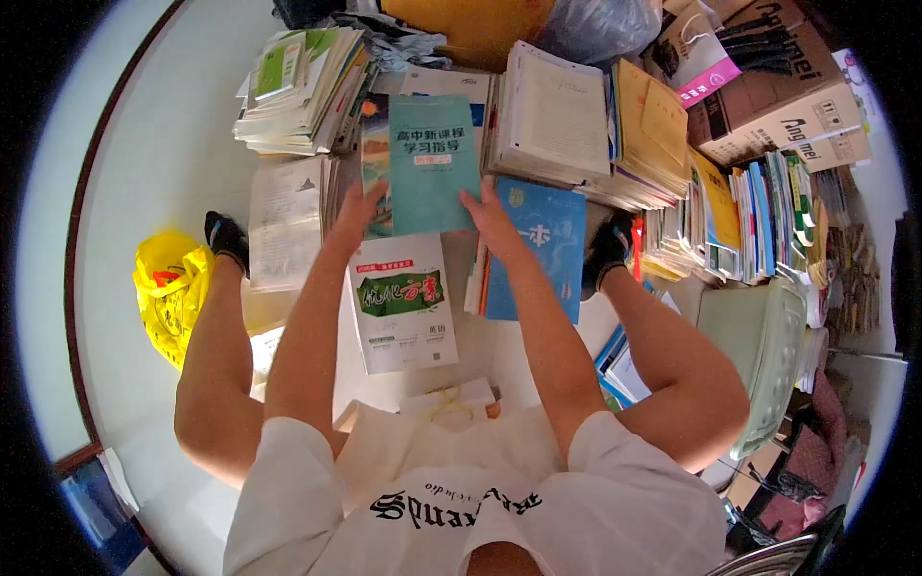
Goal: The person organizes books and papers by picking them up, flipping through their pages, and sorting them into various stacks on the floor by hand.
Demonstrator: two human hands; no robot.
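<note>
A teal workbook [432, 192] is held up in front of me, overlapping a second book [376, 125] with an orange and blue-green cover that sticks out on its left. My left hand [361, 209] is closed on the lower left edge of the pair. On the right edge, my right hand [490, 219] grips the teal workbook, thumb on its cover. Just below lies a white book [403, 305] with a green patch on its cover. A blue book [535, 259] lies under and beside my right forearm, on top of other books.
Piles of papers and books [305, 91] stand at the back left, with a thick paper stack [557, 115] at the back centre. A yellow plastic bag [173, 293] sits by my left leg. Brown cartons [768, 86] and a pale green container [749, 355] are on the right.
</note>
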